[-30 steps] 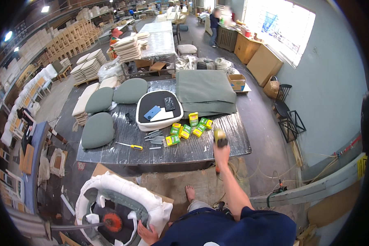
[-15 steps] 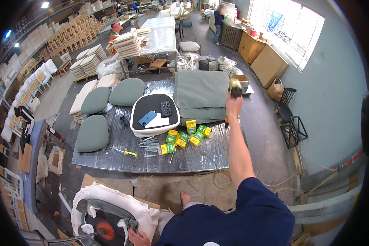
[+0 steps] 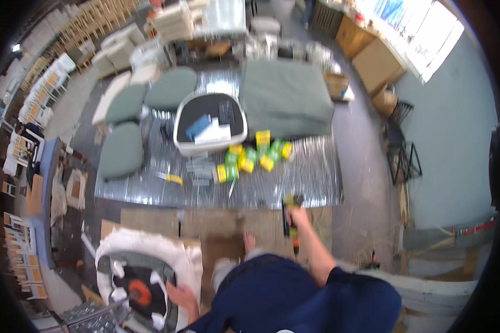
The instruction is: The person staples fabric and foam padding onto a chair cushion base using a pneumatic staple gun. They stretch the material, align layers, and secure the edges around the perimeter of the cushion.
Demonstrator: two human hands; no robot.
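Note:
My right hand (image 3: pixel 298 216) grips a yellow-and-black staple gun (image 3: pixel 288 213), held in front of my body near the table's front edge. An orange fitting shows at the tool's lower end. At lower left lies a padded piece (image 3: pixel 189 256) in white cloth, with grey fabric, loose white strips and a dark middle bearing an orange-red round patch (image 3: pixel 140 292). My left hand (image 3: pixel 179 295) rests on its right inner edge, fingers stretched out and holding nothing visible. The picture is blurred by motion.
On the film-covered table (image 3: pixel 283 180) lie grey-green cushions (image 3: pixel 121 151), a white-rimmed seat (image 3: pixel 184 145) carrying phones and paper, folded grey fabric (image 3: pixel 286 94), several yellow-green boxes (image 3: pixel 228 172), grey staple strips (image 3: pixel 201 169) and a yellow-handled tool (image 3: pixel 174 178). Dark metal chairs (image 3: pixel 395 139) stand at right.
My right hand has brought the staple gun from over the table's far right back toward my body. My left hand has shifted slightly up along the padded piece. The view has tilted downward.

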